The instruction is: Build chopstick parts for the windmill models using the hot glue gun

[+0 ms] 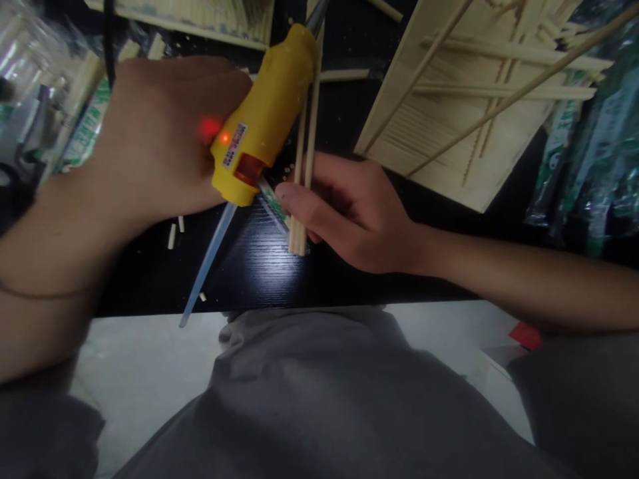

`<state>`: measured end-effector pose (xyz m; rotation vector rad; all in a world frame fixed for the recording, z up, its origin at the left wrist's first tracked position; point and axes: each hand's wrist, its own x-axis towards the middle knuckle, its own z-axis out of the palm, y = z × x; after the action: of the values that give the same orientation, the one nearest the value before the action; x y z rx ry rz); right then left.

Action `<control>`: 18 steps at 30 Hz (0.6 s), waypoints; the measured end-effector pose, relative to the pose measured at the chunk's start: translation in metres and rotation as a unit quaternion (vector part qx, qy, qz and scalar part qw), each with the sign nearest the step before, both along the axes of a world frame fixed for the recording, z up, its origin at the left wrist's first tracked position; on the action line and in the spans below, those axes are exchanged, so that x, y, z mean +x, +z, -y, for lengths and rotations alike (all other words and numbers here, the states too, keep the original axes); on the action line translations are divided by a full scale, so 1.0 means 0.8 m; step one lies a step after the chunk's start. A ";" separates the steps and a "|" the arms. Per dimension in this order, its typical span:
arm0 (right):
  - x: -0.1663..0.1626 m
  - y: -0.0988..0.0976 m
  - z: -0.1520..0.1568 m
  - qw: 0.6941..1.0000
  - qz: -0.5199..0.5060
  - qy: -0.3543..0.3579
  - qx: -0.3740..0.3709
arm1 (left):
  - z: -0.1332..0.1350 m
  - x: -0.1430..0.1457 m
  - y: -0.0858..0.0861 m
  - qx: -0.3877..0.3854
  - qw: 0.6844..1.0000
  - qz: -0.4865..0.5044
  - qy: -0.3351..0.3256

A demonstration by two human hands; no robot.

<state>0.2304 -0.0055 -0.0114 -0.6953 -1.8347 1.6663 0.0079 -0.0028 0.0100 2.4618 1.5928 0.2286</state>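
Note:
My left hand (pixel 154 133) is wrapped around a yellow glue gun (pixel 264 116), whose red light glows and whose clear glue stick (pixel 207 259) pokes out of the back toward me. The gun's nozzle end points away, up the frame, beside a small bundle of thin wooden sticks (pixel 304 153). My right hand (pixel 354 213) pinches that bundle near its lower end, thumb on top, and holds it upright over the black table (pixel 249 266).
A panel made of wooden sticks (pixel 449 113) lies at the upper right with loose long sticks across it. Another stick panel (pixel 200 16) sits at the top. Green-printed packets (pixel 589 153) lie right and left. Small stick offcuts (pixel 172 236) dot the table.

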 end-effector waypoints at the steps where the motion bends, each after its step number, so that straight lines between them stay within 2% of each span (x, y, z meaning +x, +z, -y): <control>1: 0.000 0.000 0.000 1.000 0.006 -0.001 0.008 | 0.000 0.000 0.000 0.000 1.000 0.002 -0.001; 4: -0.001 0.001 0.001 1.000 0.024 0.001 0.020 | 0.001 0.001 0.002 0.000 1.000 -0.002 0.005; 10: -0.001 0.005 -0.001 1.000 0.011 -0.009 -0.008 | 0.000 0.002 0.001 -0.028 0.999 -0.003 0.033; 18: 0.000 0.004 -0.001 1.000 0.001 -0.003 -0.006 | 0.000 0.001 -0.001 -0.016 1.000 0.014 0.020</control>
<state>0.2301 -0.0051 -0.0080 -0.7064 -1.8238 1.6757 0.0085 -0.0026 0.0096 2.3951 1.6223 0.2413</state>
